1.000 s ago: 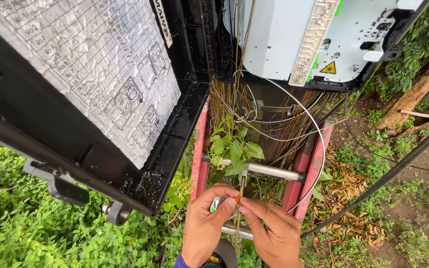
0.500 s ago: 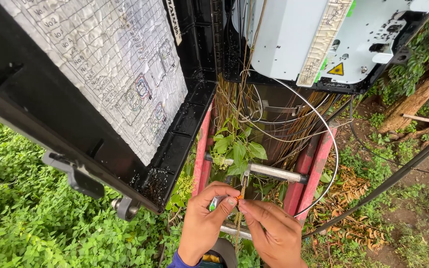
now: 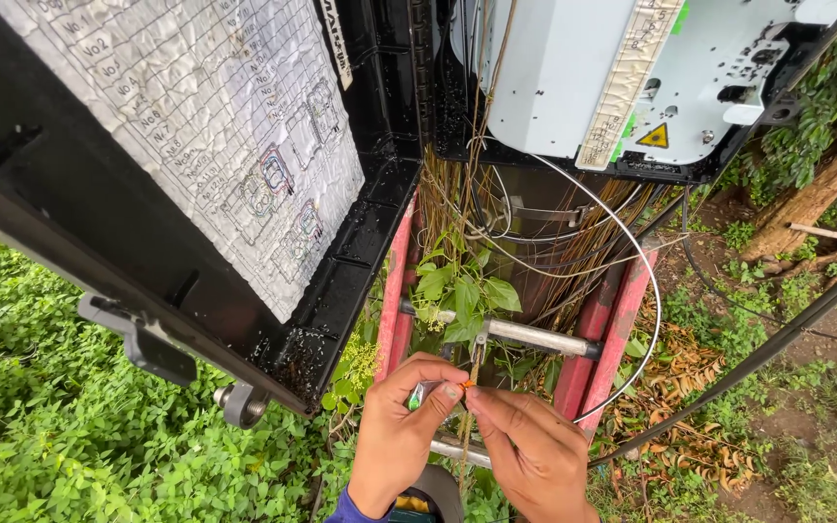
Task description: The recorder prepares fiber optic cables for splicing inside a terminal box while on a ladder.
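Head view looks down a red ladder (image 3: 601, 339) at two hands meeting just below its metal rung (image 3: 535, 337). The left hand (image 3: 401, 436) pinches a small grey tool (image 3: 422, 393) between thumb and forefinger, closed narrowly on it, with a tiny orange tip (image 3: 468, 384) showing at the fingertips. The right hand (image 3: 533, 453) comes in from the other side, its thumb and forefinger closed on the thin tan fibre strand (image 3: 475, 360) that hangs down from the open black cabinet (image 3: 380, 194) above the rung. Whether the right fingertips also touch the orange tip cannot be told.

Judging from the grip, the work is fine handling of the strand's end, and it would go best with both wrists kept close together, the strand held lightly and straight, without a sharp bend, and the tool kept square to it. The leafy sprig (image 3: 462, 291) at the rung sits just above the fingers and could snag the strand.

The strand's end lies between the two hands, touching the fingertips of both, just under the rung; a white cable loop (image 3: 653, 291) curves past well to the right of the rung.
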